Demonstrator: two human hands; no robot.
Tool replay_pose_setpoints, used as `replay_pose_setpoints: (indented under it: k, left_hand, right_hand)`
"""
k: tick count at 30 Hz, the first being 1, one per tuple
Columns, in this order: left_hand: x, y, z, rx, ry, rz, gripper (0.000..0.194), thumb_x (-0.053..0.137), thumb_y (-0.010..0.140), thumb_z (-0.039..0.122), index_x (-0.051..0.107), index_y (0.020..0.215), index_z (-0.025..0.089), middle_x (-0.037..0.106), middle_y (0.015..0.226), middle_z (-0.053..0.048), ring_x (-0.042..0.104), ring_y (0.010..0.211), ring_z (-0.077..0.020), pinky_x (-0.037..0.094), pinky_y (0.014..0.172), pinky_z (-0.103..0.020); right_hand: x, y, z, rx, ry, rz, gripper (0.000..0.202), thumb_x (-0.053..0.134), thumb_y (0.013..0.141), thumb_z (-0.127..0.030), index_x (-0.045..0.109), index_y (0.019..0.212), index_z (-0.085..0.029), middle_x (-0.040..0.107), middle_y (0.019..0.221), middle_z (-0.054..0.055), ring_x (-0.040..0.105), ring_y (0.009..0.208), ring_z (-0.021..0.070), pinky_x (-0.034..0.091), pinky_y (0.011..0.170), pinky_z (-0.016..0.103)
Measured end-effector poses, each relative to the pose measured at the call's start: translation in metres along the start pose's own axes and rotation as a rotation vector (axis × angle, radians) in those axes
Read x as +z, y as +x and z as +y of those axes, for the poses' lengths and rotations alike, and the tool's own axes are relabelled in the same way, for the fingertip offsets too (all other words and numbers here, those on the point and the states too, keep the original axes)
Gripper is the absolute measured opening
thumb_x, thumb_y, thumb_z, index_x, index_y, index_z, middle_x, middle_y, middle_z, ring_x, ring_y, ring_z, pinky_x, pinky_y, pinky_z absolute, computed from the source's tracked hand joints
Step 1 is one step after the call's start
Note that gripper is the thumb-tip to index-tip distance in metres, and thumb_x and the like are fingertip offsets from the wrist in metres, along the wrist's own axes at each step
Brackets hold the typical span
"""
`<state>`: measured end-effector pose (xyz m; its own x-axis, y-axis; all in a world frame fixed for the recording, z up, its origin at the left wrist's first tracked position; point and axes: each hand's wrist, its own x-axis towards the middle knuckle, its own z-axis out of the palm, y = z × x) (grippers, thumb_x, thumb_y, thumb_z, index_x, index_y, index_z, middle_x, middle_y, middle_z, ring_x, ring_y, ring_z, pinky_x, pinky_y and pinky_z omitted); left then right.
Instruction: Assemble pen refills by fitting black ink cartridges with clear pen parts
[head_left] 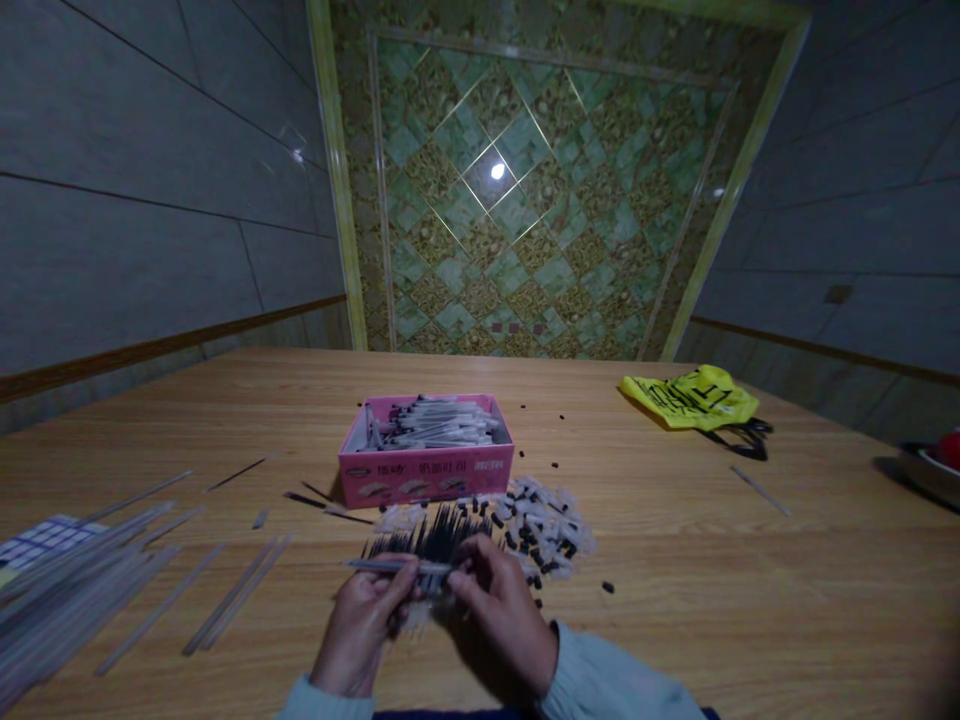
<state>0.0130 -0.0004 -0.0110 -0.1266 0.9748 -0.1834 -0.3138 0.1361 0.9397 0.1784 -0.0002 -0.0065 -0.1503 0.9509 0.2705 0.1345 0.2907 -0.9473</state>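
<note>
A slim translucent pen (375, 566) lies level between my two hands, above the near side of the table. My left hand (364, 610) pinches it near the middle with thumb and fingers. At its right end, my right hand (504, 607) is closed with thumb and fingertips together; that end is partly hidden. Just beyond the hands lies a bundle of dark, thin pen refills (442, 535). Clear caps (551, 520) and small black plugs (608, 587) are strewn to its right. Behind them, a pink box (427, 475) holds many pens (442, 422).
Long clear tubes (90, 590) are heaped at the left, by a blue-checked item (49, 545). A few dark refills (304, 499) lie left of the box. A yellow bag (690, 398) is far right; a bowl (930, 475) is at the right edge.
</note>
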Motion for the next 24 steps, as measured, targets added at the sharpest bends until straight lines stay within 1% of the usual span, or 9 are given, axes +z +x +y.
replay_pose_setpoints:
  k: [2,5,10,14,15,18,19,20,24]
  left_hand:
    - [0.002,-0.001,0.000,0.002,0.006,0.029,0.046,0.078,0.053,0.044,0.060,0.079,0.011,0.060,0.047,0.001,0.043,0.036,-0.0052,0.023,0.036,-0.016]
    - [0.005,-0.003,0.001,0.013,0.002,0.069,0.047,0.078,0.051,0.045,0.061,0.078,0.011,0.059,0.046,0.001,0.042,0.036,-0.0048,0.023,0.036,-0.015]
    - [0.005,-0.003,0.003,-0.023,-0.026,0.043,0.046,0.080,0.050,0.042,0.061,0.078,0.011,0.060,0.047,0.001,0.043,0.036,-0.0043,0.023,0.036,-0.015]
    - [0.005,-0.003,0.004,0.001,-0.010,0.071,0.046,0.079,0.049,0.044,0.061,0.076,0.012,0.058,0.045,0.002,0.041,0.035,-0.0039,0.022,0.036,-0.015]
    - [0.005,-0.004,0.004,-0.002,-0.006,0.062,0.046,0.079,0.050,0.044,0.061,0.076,0.012,0.058,0.046,0.001,0.042,0.036,-0.0041,0.023,0.036,-0.015]
    - [0.006,-0.004,0.005,-0.017,-0.005,0.038,0.045,0.079,0.051,0.043,0.061,0.078,0.011,0.059,0.047,0.001,0.044,0.037,-0.0049,0.024,0.036,-0.015]
    - [0.006,-0.005,0.005,-0.015,-0.008,0.040,0.045,0.079,0.051,0.043,0.061,0.077,0.011,0.059,0.047,0.001,0.043,0.037,-0.0050,0.024,0.036,-0.016]
    - [0.007,-0.005,0.005,-0.008,-0.011,0.050,0.045,0.079,0.050,0.043,0.061,0.076,0.011,0.058,0.046,0.001,0.043,0.037,-0.0050,0.024,0.036,-0.016]
    - [0.006,-0.003,0.002,0.010,-0.015,0.068,0.046,0.079,0.050,0.044,0.061,0.076,0.011,0.058,0.045,0.001,0.042,0.036,-0.0045,0.023,0.036,-0.016]
  right_hand:
    - [-0.001,0.000,0.000,-0.008,-0.028,-0.007,0.024,0.057,0.082,-0.038,0.053,0.073,-0.016,0.049,0.064,-0.003,0.047,0.062,0.0111,0.036,0.054,0.020]
    - [-0.001,0.000,0.003,0.059,-0.056,-0.070,0.039,0.041,0.090,-0.042,0.049,0.062,-0.016,0.046,0.055,-0.003,0.044,0.054,0.0104,0.032,0.050,0.021]
    - [-0.001,0.000,0.006,-0.014,-0.113,-0.034,0.025,0.057,0.082,-0.039,0.054,0.072,-0.016,0.051,0.064,-0.002,0.049,0.064,0.0120,0.034,0.056,0.020]
    - [-0.001,-0.001,0.004,0.108,0.017,-0.166,0.047,0.036,0.091,-0.050,0.051,0.062,-0.016,0.049,0.053,-0.001,0.047,0.050,0.0104,0.033,0.048,0.020]
    - [-0.001,-0.001,0.003,0.111,0.025,-0.163,0.047,0.037,0.090,-0.051,0.051,0.063,-0.015,0.049,0.053,-0.001,0.047,0.050,0.0103,0.033,0.047,0.020]
    - [-0.002,-0.001,0.000,0.027,-0.009,-0.045,0.038,0.056,0.080,-0.051,0.053,0.069,-0.015,0.052,0.060,-0.002,0.048,0.059,0.0111,0.035,0.052,0.020]
    - [-0.001,-0.001,0.001,0.016,-0.003,-0.028,0.037,0.058,0.079,-0.050,0.052,0.069,-0.015,0.052,0.061,-0.002,0.049,0.060,0.0112,0.035,0.053,0.020]
    - [0.000,-0.001,0.002,0.031,0.021,-0.037,0.038,0.056,0.080,-0.051,0.052,0.068,-0.016,0.052,0.059,-0.002,0.049,0.057,0.0110,0.036,0.052,0.020]
    - [0.005,-0.001,0.011,0.207,0.187,-0.178,0.050,0.039,0.087,-0.057,0.049,0.062,-0.016,0.049,0.047,-0.002,0.044,0.038,0.0090,0.033,0.038,0.019]
